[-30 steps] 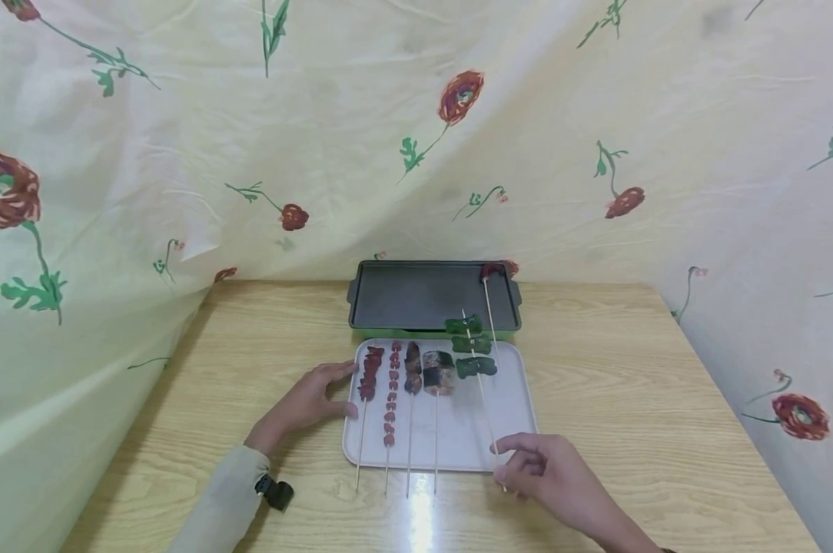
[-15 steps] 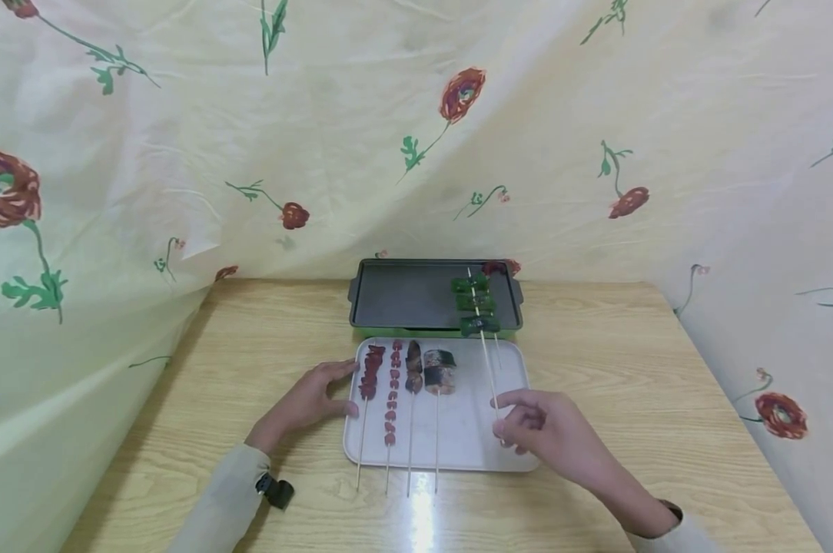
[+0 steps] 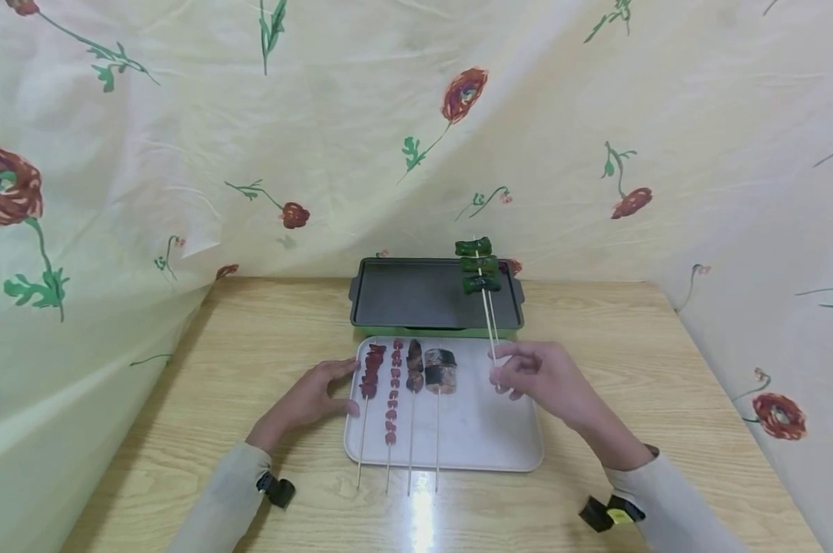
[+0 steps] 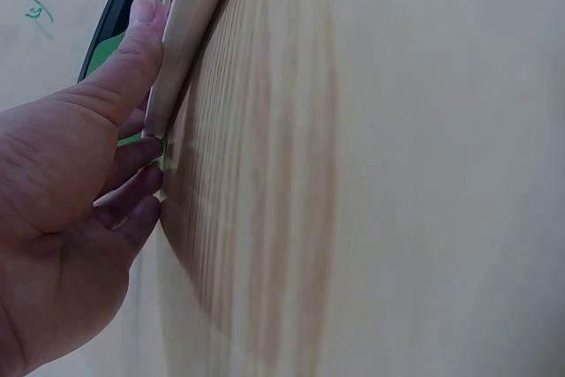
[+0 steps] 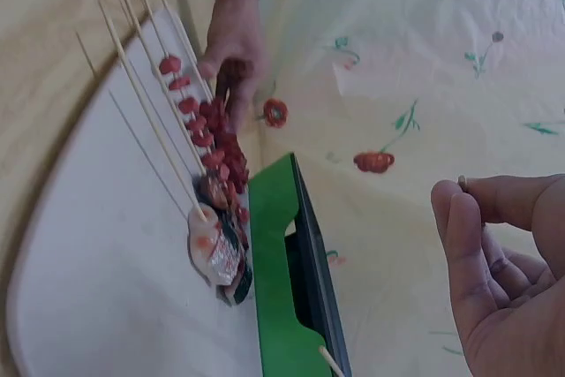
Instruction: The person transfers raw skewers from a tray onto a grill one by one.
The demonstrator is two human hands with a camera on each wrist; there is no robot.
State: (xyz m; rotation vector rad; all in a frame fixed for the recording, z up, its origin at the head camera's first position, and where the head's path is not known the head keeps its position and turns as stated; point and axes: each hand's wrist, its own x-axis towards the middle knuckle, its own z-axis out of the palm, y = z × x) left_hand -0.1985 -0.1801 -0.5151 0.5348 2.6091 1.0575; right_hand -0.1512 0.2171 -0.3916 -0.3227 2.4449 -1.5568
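Note:
My right hand (image 3: 537, 376) pinches the stick of a green pepper skewer (image 3: 481, 266) between thumb and fingers. Its green pieces hang above the right part of the black griddle pan (image 3: 416, 296); in the right wrist view the pinching fingers (image 5: 463, 209) show the stick nearly end-on. Behind it, a dark red skewer lies on the griddle, mostly hidden. My left hand (image 3: 320, 399) rests against the left edge of the white tray (image 3: 489, 438), thumb and fingers spread along the rim (image 4: 181, 50). On the tray lie a red meat skewer (image 3: 372, 370), a small-red-piece skewer (image 3: 393, 395), a brown skewer (image 3: 414, 367) and a fish-like skewer (image 3: 440, 371).
The griddle stands directly behind the tray on a green base (image 5: 274, 262). Both rest on a wood-grain table (image 3: 610, 346), with skewer sticks overhanging the tray's front edge. A flowered cloth (image 3: 361, 138) hangs behind the table and at its sides.
My right hand has moved forward, lifting the green pepper skewer off the tray's right part to above the griddle. My left hand has stayed at the tray's left edge.

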